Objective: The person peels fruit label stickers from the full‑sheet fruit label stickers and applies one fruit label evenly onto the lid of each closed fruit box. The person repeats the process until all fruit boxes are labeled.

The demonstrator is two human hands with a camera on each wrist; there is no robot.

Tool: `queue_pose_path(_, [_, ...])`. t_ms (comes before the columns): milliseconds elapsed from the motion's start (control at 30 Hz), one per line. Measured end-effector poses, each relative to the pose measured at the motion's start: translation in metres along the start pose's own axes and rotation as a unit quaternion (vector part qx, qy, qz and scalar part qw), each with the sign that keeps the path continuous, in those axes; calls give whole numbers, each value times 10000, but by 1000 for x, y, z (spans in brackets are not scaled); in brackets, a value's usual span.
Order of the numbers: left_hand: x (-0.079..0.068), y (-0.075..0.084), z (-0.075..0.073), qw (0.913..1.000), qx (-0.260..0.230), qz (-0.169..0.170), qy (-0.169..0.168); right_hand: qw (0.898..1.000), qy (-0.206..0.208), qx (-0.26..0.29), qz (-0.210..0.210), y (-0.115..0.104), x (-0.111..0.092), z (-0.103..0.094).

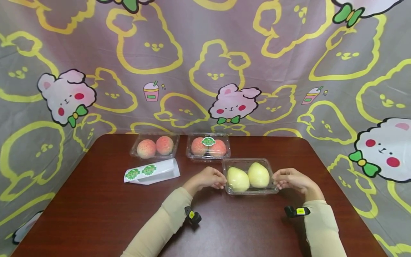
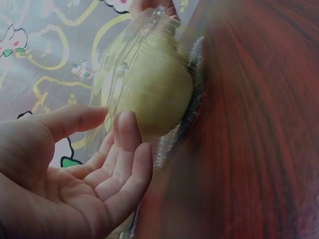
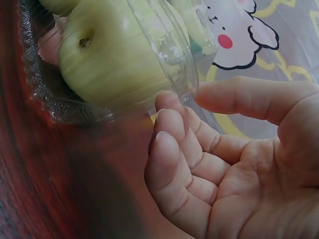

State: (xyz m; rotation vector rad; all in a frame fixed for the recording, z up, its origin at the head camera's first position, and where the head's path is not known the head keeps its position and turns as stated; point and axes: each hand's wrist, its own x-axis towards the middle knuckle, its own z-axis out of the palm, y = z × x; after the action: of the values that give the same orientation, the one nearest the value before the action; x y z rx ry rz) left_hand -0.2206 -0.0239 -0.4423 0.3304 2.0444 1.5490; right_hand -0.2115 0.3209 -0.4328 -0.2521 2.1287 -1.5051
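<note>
Tabletop (image 1: 224, 232): fingers (image 1: 219, 181) pinch 2-fruit box (image 1: 257, 192).

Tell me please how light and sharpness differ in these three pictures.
Head view: brightest, mostly crisp, soft sheen on the table; left wrist view: dimmer, streaks across the pale fruit; right wrist view: also dim, glints on the clear container, soft dark shadow on the table.

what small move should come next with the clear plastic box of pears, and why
Probably squeeze the clear rectangular plastic box gently at both short ends: the left hand and right hand pinch its opposite edges, and the two pale yellow-green pears sit inside, so pressing there might close it snugly.
</note>
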Motion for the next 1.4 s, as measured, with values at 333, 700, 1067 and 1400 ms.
queue_pose_path(333, [-3,-5,-11,9999,82,-74,-109,9999,-101,29,-71,-3,2,7])
queue_pose_path(700, [-11,-6,-18,9995,276,-53,-171,9999,-155,-13,-10,-4,7,14])
queue_pose_path(1067, [-17,-7,-27,9989,419,-34,-210,9998,-196,-42,-13,-7,13,18])
queue_pose_path(1400, [-21,-10,-37,9979,543,-5,-348,9994,-316,-7,-130,-9,16,26])
